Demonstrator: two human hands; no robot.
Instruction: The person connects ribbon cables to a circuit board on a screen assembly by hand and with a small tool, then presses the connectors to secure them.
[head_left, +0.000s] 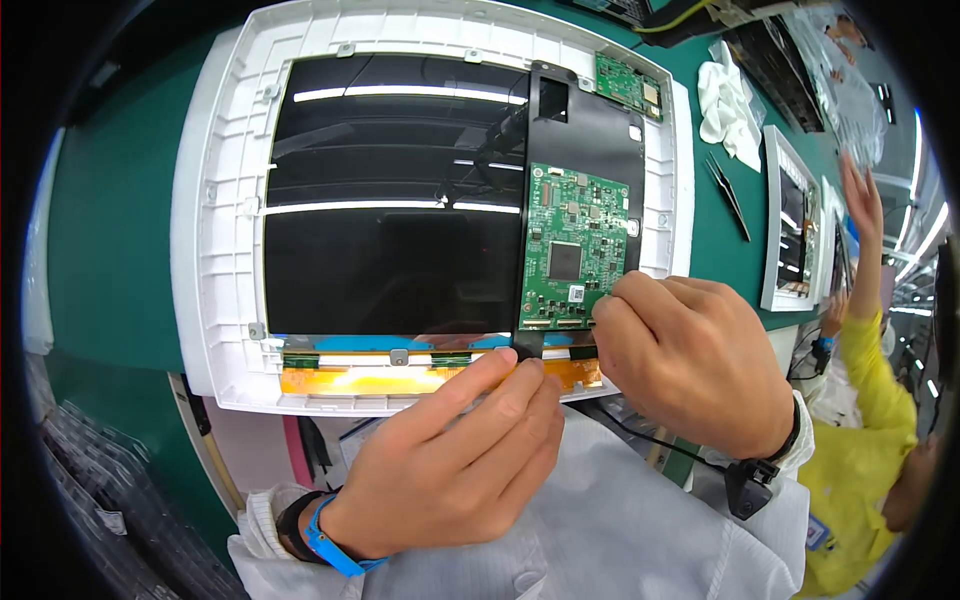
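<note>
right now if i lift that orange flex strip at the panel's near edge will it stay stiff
Probably not: the orange flex strip looks thin and ribbon-like, so likely floppy and light. It seems joined along the white frame, so pulling could crease or tear it.

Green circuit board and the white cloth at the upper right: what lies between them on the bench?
In the head view, between the green circuit board and the white cloth lie the white frame's right edge and bare green mat.

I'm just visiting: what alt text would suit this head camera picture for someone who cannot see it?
Two bare hands work at the near edge of a white-framed display panel on a green table: the left hand presses on an orange strip, the right hand pinches the lower edge of a green circuit board. Tweezers and a white cloth lie to the right.
</note>
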